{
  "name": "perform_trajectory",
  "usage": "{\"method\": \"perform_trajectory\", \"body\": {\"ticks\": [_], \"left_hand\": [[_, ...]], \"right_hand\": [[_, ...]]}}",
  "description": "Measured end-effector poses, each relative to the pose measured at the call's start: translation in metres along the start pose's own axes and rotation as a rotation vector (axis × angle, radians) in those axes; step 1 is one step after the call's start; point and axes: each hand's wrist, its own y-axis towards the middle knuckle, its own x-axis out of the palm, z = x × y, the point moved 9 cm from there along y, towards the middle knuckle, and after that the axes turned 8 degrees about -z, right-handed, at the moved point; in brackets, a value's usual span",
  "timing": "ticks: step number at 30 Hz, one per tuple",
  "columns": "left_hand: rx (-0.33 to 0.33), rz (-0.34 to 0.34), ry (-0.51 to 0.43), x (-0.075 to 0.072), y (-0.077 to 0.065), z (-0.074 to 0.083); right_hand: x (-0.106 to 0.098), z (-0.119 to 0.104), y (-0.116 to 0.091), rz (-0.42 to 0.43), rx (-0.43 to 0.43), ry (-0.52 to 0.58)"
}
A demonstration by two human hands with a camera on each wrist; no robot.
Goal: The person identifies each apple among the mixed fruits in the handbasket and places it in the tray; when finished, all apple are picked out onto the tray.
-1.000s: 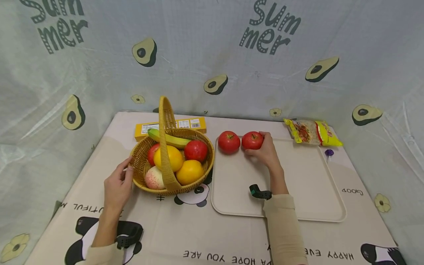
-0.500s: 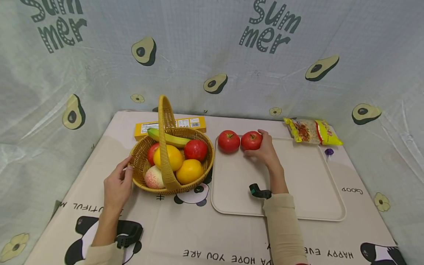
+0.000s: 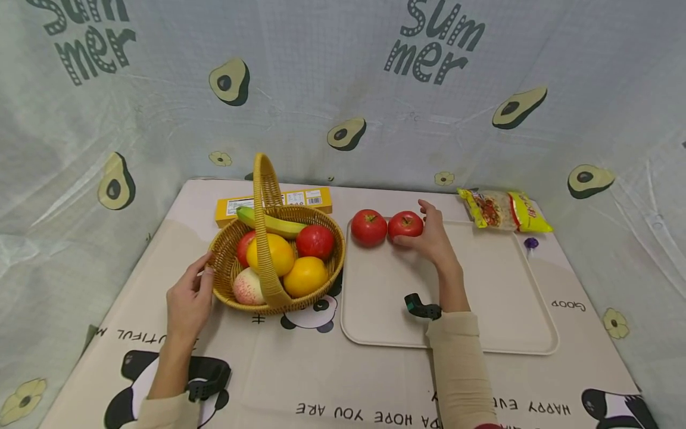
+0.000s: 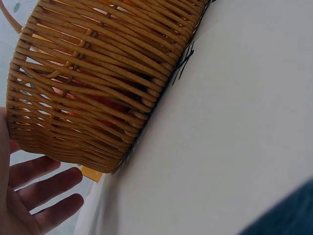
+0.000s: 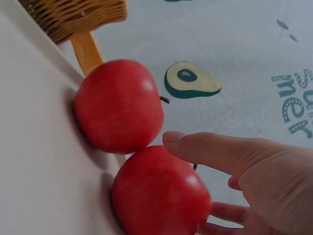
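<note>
Two red apples stand side by side at the back left of the beige tray (image 3: 386, 304). My right hand (image 3: 435, 241) is at the right-hand apple (image 3: 405, 224), its thumb over the apple's near side and its fingers spread loosely off the far side. To the left of it is the other apple (image 3: 368, 227), seen in the right wrist view as the upper apple (image 5: 120, 106). My left hand (image 3: 189, 304) touches the left rim of the wicker basket (image 4: 93, 73) with relaxed fingers. Inside the basket lie a banana (image 3: 278, 226), a peach (image 3: 248, 287), orange-yellow fruits (image 3: 305, 276) and red fruits (image 3: 314, 242).
Behind the basket lies a yellow box (image 3: 316, 199). A yellow snack packet (image 3: 504, 211) is at the back right, with a small purple lollipop (image 3: 531, 243) beside the tray. Printed curtains enclose the table's back and sides.
The fingers of my right hand have spread away from the right-hand apple and lifted slightly. The apples stay on the tray, and my left hand stays at the basket rim.
</note>
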Motion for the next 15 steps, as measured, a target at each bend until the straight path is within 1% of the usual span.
{"method": "perform_trajectory", "body": {"ticks": [9, 15], "left_hand": [[0.003, -0.008, -0.002, 0.001, 0.001, -0.001], [0.005, -0.002, -0.005, 0.0, 0.001, 0.0]], "right_hand": [[-0.008, -0.029, -0.005, 0.047, -0.095, -0.026], [-0.01, -0.059, -0.003, 0.055, -0.17, -0.048]]}}
